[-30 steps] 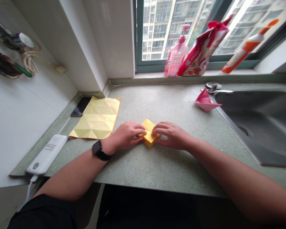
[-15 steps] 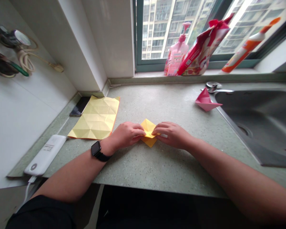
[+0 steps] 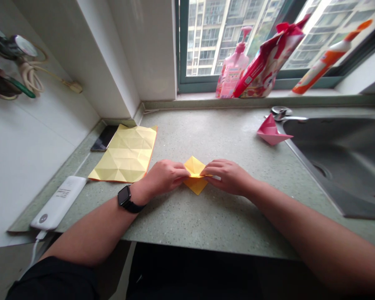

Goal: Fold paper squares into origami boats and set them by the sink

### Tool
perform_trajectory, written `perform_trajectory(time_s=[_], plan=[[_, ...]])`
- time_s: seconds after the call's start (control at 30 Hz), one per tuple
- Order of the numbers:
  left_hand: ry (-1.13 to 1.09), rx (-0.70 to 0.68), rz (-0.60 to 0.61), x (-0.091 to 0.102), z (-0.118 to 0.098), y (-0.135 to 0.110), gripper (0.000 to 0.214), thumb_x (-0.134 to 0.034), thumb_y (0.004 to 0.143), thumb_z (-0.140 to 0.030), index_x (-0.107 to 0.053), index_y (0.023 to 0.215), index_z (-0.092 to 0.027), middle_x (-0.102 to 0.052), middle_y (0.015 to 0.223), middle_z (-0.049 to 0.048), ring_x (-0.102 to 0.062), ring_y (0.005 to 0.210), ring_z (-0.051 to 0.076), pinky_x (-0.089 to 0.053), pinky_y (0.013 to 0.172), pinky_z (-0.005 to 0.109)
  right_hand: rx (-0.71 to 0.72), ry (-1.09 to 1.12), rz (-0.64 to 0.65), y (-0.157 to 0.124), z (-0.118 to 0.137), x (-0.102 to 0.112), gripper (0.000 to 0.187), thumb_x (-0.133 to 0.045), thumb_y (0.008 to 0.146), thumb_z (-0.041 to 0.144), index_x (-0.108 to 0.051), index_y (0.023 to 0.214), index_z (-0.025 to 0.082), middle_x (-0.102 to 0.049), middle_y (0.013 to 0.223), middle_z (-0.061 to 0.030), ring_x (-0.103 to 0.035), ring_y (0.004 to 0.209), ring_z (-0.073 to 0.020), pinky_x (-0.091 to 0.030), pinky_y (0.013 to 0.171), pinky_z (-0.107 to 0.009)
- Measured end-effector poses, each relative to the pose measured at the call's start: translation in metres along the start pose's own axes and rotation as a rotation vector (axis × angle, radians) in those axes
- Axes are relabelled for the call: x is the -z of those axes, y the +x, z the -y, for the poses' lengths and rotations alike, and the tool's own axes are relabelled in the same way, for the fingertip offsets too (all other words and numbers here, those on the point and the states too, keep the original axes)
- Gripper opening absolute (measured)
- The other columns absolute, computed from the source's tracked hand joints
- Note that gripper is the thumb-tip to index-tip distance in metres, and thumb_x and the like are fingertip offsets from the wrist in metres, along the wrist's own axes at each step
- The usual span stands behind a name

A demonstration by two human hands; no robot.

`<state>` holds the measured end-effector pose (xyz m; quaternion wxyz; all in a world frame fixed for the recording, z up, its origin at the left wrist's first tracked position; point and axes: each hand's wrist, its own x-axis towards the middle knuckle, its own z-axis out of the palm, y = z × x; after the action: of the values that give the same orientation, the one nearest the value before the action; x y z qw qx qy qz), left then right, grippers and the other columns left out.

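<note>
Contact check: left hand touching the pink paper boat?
No, the left hand is on the yellow folded paper, apart from the pink paper boat.

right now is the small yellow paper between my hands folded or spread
Folded: the small yellow paper forms a diamond with a flap across its middle, left hand and right hand at its sides.
</note>
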<state>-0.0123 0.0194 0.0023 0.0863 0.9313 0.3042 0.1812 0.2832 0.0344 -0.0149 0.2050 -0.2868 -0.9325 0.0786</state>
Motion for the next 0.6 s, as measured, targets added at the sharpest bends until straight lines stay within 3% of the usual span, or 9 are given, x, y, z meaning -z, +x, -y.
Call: perform_trajectory(time_s=[0.33, 0.6], plan=[[-0.048, -0.009, -0.032, 0.0003, -0.0026, -0.0013, 0.017, -0.065, 0.108, -0.021, -0.081, 0.114, -0.023, -0.082, 0.108, 0.0044, -0.077, 0.088, 0.017, -0.054, 0.077, 0.028, 0.045, -0.008, -0.054, 0.0, -0.0006, -0.0006, 0.021, -0.059, 0.108, 0.027, -0.08, 0.102, 0.026, -0.082, 0.092, -0.0037, -0.076, 0.082, -0.0197, -0.057, 0.082, -0.035], [-0.151, 0.075, -0.056, 0.0005, -0.0092, 0.0035, 0.02, -0.063, 0.11, -0.025, -0.08, 0.102, -0.02, -0.079, 0.101, 0.0044, -0.073, 0.086, 0.016, -0.052, 0.076, 0.027, 0.02, 0.031, -0.067, 0.0008, -0.0008, -0.0012, 0.018, -0.06, 0.108, 0.026, -0.076, 0.099, 0.026, -0.08, 0.089, -0.0029, -0.073, 0.08, -0.0187, -0.055, 0.079, -0.033]])
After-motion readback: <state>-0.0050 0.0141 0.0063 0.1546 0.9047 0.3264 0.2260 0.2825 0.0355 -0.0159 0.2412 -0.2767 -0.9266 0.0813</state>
